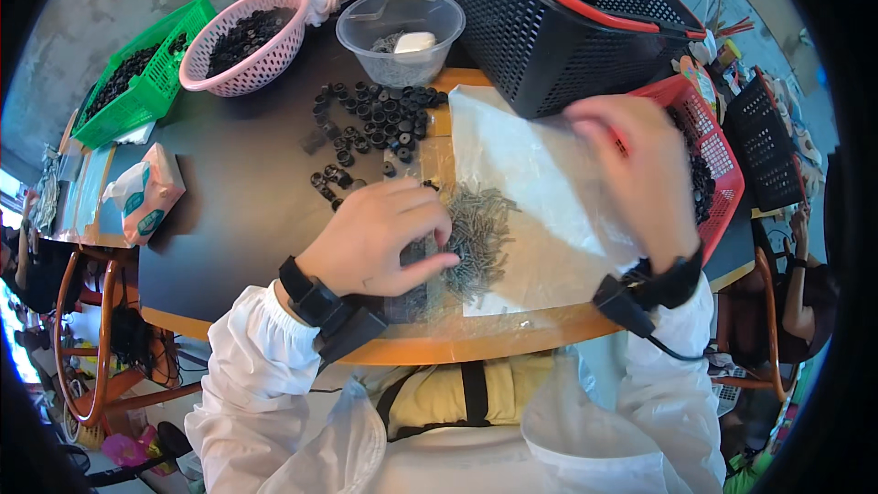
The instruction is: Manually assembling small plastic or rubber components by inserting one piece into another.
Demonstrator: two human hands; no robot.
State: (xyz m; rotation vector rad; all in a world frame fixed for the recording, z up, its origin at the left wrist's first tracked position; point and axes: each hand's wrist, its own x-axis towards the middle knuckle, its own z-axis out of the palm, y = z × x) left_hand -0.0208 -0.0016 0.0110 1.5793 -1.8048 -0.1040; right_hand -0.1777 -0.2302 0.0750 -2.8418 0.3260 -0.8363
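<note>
Grey pins [480, 242] lie heaped at the left edge of the white sheet [494, 142], partly hidden by the left hand [389, 230]; can't tell if its fingers grip any. Right hand [636, 169] is motion-blurred at sheet's right side, grip unclear; black round pieces [380, 117] sit left of sheet.

A workshop, it seems: black parts [379, 117] and pins [477, 242] loose on a table [238, 183], filled baskets [267, 66] beside them, another person [809, 306] nearby
</note>
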